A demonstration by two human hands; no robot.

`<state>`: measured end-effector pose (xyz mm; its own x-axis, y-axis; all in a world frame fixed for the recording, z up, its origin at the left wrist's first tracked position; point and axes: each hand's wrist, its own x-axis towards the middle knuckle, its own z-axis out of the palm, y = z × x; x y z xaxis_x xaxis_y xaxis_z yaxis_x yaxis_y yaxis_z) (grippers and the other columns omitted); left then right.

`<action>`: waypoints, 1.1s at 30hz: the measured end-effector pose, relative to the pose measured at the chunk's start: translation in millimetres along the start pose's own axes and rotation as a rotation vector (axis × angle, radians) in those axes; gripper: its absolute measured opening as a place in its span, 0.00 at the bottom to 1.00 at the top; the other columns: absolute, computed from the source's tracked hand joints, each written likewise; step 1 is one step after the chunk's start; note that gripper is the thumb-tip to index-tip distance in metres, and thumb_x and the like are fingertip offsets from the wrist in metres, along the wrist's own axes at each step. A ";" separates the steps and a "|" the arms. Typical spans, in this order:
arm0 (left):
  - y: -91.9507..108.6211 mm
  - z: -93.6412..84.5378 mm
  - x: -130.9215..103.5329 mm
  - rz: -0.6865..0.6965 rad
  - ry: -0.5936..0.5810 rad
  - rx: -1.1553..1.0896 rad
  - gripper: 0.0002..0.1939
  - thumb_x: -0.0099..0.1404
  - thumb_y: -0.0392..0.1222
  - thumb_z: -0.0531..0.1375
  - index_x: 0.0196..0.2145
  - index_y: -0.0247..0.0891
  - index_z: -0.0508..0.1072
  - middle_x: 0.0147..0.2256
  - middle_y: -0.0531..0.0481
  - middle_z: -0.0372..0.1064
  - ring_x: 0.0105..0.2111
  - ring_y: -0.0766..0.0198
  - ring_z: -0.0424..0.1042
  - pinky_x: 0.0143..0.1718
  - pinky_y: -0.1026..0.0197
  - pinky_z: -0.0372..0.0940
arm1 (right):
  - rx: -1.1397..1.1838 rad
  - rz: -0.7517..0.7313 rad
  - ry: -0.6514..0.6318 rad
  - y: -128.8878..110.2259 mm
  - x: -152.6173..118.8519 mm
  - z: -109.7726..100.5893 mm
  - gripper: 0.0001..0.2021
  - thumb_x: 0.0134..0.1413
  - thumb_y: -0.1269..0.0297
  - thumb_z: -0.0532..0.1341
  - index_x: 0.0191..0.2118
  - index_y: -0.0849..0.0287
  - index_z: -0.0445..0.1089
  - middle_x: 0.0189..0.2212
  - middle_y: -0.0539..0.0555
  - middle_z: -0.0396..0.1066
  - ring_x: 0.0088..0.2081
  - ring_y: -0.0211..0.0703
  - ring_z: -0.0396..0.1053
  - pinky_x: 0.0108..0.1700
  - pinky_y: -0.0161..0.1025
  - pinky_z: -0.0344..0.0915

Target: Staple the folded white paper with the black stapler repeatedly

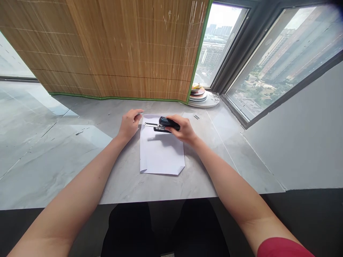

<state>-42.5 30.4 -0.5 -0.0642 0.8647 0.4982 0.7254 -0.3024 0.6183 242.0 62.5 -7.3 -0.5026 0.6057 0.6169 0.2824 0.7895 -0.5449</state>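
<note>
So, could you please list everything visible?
Countertop: one, grey, centre
Paper: count unclear, white, on countertop
Stapler: one, black, silver, above paper
Strips: two, grey, right of paper
Specks: several, dark, left countertop
Blind: one, brown, beyond paper
Dishes: one stack, multicoloured, beside blind
Window panes: three, clear, both sides
Wall: one, white, right
Sleeve: one, red, lower right
Trousers: pair, black, bottom
Arms: two, bare, below
Left grip: one, beside paper
Right grip: one, around stapler

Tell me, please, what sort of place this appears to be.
Probably a counter or wide sill by high-rise windows: they look down on city buildings, and a bamboo blind screens part of the view.
</note>
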 end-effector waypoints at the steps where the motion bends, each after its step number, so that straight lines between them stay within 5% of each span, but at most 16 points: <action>1: 0.5 -0.3 0.0 0.010 -0.008 0.014 0.15 0.74 0.42 0.57 0.49 0.40 0.82 0.44 0.43 0.80 0.40 0.54 0.75 0.49 0.52 0.69 | -0.032 0.019 0.013 2.0 0.0 -0.9 0.18 0.62 0.59 0.65 0.56 0.56 0.77 0.49 0.60 0.82 0.48 0.57 0.78 0.54 0.52 0.73; 11: 17.3 3.3 -5.0 0.076 -0.060 -0.140 0.12 0.75 0.45 0.63 0.50 0.41 0.82 0.41 0.45 0.80 0.42 0.54 0.76 0.49 0.53 0.68 | -0.174 0.062 -0.052 3.4 0.9 2.8 0.19 0.61 0.63 0.65 0.56 0.57 0.78 0.48 0.61 0.81 0.49 0.60 0.76 0.54 0.53 0.71; 18: 24.5 10.1 -3.7 0.233 -0.177 -0.032 0.03 0.72 0.42 0.65 0.41 0.43 0.80 0.46 0.43 0.74 0.48 0.48 0.72 0.57 0.42 0.67 | -0.211 0.081 -0.076 1.6 2.3 4.2 0.18 0.61 0.63 0.65 0.56 0.57 0.78 0.46 0.60 0.80 0.47 0.59 0.73 0.52 0.51 0.69; 33: -1.9 23.5 -2.8 0.456 -0.211 0.075 0.10 0.80 0.48 0.59 0.43 0.41 0.76 0.46 0.42 0.75 0.46 0.53 0.71 0.48 0.44 0.68 | -0.264 0.052 -0.135 -1.9 4.5 7.7 0.16 0.63 0.64 0.65 0.56 0.57 0.77 0.46 0.58 0.80 0.48 0.57 0.72 0.50 0.46 0.65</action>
<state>-27.6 37.9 -17.3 0.4047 0.7159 0.5690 0.6951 -0.6451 0.3172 233.0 62.9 -7.9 -0.5814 0.6408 0.5014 0.5039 0.7674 -0.3965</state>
